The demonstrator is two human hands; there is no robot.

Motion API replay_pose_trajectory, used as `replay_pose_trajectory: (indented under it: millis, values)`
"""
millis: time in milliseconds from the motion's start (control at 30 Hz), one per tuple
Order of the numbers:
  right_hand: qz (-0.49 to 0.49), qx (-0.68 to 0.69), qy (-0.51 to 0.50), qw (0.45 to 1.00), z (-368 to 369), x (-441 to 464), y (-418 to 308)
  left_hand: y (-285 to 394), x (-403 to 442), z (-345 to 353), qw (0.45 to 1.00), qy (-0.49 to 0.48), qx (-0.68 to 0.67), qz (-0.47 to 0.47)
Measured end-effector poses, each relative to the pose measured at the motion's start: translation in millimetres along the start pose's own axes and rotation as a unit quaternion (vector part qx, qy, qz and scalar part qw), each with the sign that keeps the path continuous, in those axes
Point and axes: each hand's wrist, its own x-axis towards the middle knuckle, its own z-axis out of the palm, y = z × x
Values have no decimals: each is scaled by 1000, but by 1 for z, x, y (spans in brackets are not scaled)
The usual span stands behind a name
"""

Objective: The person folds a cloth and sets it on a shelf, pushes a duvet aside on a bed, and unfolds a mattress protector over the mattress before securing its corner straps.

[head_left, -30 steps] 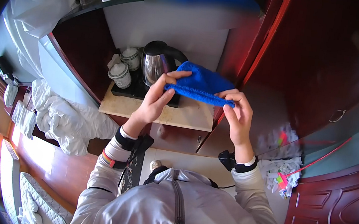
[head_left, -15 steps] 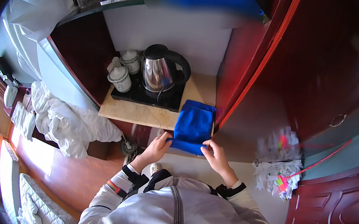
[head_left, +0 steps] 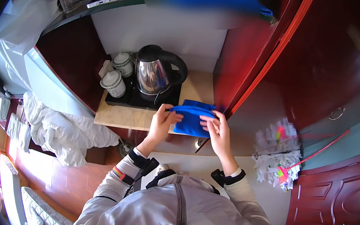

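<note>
A blue cloth [head_left: 191, 124] lies partly folded over the front right of the stone-topped shelf [head_left: 121, 118]. My left hand [head_left: 161, 121] pinches the left end of its folded edge, and my right hand [head_left: 218, 133] grips the right end. That edge is raised and folded back over the rest of the cloth, between my two hands. Just behind my left hand stands a steel kettle [head_left: 152, 78] with a black handle, on a black tray [head_left: 170, 98].
Two lidded cups, a front one [head_left: 114, 84] and a back one [head_left: 123, 64], stand left of the kettle. Red cabinet panels [head_left: 245, 62] rise on the right. A mop [head_left: 277, 167] leans near a red door [head_left: 335, 199]. White bedding [head_left: 52, 124] is heaped at left.
Both hands have moved up and away from my body, lifting the cloth's near edge and folding it back over the far part. The view has shifted slightly.
</note>
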Motion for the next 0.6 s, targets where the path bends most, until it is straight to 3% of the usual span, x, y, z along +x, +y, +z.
replay_pose_trajectory:
  millis: [33,133,167,200,267,333,433,533,600]
  values:
    - [-26,-22,3,999,5,7,2,2,6,-2,999,-15,36,-14]
    - [-50,-136,-12,989,8,21,20,3,13,8,973,-21,205,105]
    - [-75,-198,-18,977,8,22,25,3,14,6,961,-70,238,118]
    - [-100,-261,-24,960,9,22,30,-13,18,5,941,-89,275,177]
    - [-110,-353,-68,927,5,17,45,-16,17,0,865,-169,428,200]
    - [-109,-463,-76,876,8,11,52,-15,12,1,859,-159,441,203]
    - [-97,-494,-64,862,11,9,51,-10,10,-4,851,-140,458,215]
    - [-110,-442,19,890,17,10,43,-1,10,-8,869,-86,444,201]
    - [-99,-455,82,881,19,14,44,1,14,-14,883,-60,434,170]
